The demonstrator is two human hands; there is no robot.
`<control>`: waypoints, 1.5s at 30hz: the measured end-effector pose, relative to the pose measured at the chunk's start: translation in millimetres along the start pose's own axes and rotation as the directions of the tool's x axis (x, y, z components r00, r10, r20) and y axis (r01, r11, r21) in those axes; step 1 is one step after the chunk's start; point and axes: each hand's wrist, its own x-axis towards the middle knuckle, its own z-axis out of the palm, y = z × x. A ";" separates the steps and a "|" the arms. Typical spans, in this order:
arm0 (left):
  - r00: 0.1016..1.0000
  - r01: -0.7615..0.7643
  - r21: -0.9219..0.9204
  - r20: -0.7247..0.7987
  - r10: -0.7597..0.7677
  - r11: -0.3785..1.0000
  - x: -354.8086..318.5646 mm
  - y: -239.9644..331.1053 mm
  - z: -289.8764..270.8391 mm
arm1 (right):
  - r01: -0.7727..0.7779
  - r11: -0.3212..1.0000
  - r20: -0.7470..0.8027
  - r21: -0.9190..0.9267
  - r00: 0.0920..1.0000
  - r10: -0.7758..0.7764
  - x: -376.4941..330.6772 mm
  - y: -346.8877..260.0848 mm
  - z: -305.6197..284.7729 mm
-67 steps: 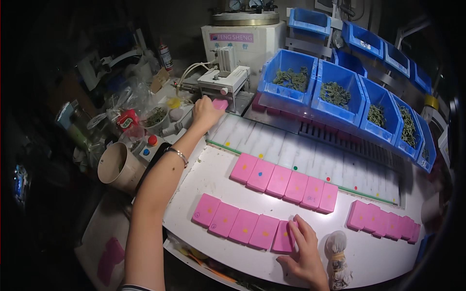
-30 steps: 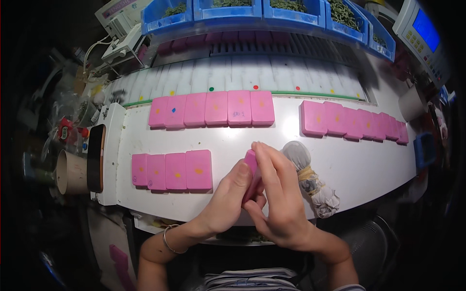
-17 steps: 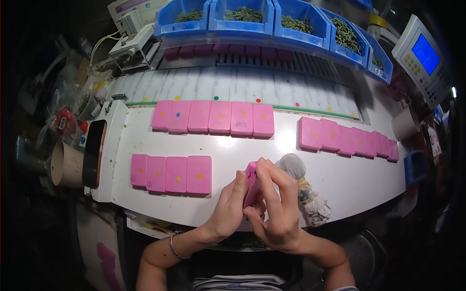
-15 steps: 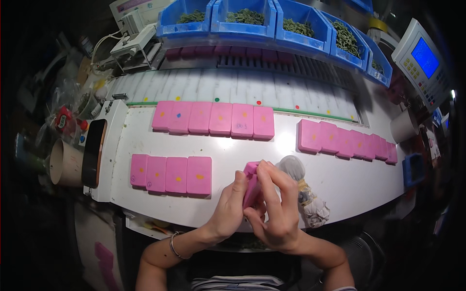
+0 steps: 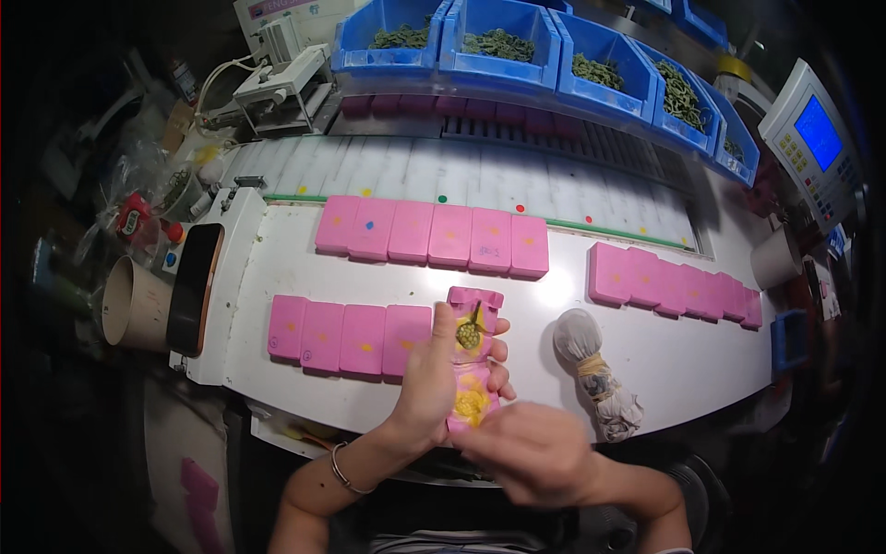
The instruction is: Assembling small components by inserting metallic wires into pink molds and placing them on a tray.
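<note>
Two hands on one pink packet [image 5: 472,365], held just above the near edge of the white worktop [image 5: 664,355]. Your left hand [image 5: 431,383] has its grip closed round the packet's left side, thumb lying up along the front, fingertips [image 5: 499,349] showing past the right edge. Your right hand [image 5: 535,452] is blurred at the packet's lower end; it touches there, but you can't tell how tight that grip is. The packet stands roughly upright, long side pointing away from you, with yellow patches and a small dark green clump on its face.

Just left of your left hand: a row of four pink packets [image 5: 349,325] lying flat, side by side, touching. Further back, a second row of five [image 5: 434,234]. Off to the right, a third row [image 5: 674,286] running toward the worktop's right end. A white tied cloth bundle [image 5: 591,365] lies just right of your hands, apart from the packet.

Left edge: a dark phone [image 5: 193,286] lying flat, a paper cup [image 5: 134,303] on its side beside it. Along the back, blue bins [image 5: 517,42] holding green material, a white machine [image 5: 281,78] at back left, and a keypad unit with a blue screen [image 5: 817,138] at right.
</note>
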 end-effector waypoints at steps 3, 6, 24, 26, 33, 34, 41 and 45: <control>0.986 -0.157 0.472 0.024 0.165 0.868 -6.5 1.9 4.5 | -0.344 0.914 -0.254 0.214 0.884 0.392 13.5 12.7 0.7; 0.981 -0.185 0.430 0.132 0.142 0.884 -10.0 9.1 6.5 | -0.431 0.833 -0.288 0.347 0.796 0.532 28.5 21.1 1.5; 0.983 -0.180 0.696 0.104 0.150 0.695 -10.4 28.3 11.8 | -0.548 0.608 0.001 0.575 0.744 0.668 31.6 26.1 -5.8; 0.987 -0.162 0.673 0.117 0.113 0.722 -8.2 28.8 9.0 | -0.518 0.610 0.011 0.600 0.767 0.641 29.4 27.6 -5.6; 0.991 -0.030 0.434 0.133 -0.031 0.900 -0.9 18.9 -3.3 | -0.527 0.386 0.126 0.757 0.698 0.705 22.6 34.7 -8.0; 0.992 -0.014 0.415 0.119 -0.039 0.910 -0.3 17.8 -4.1 | -0.552 0.362 0.125 0.751 0.657 0.743 22.1 34.8 -8.3; 0.979 -0.077 0.349 0.204 0.005 0.934 7.0 11.0 -18.2 | -0.524 0.287 -0.098 0.802 0.360 0.928 12.4 27.1 -15.0; 0.775 -0.609 0.306 0.426 0.467 0.732 -1.5 0.6 -16.1 | -0.424 0.757 -0.527 0.497 0.546 0.652 13.8 31.1 2.6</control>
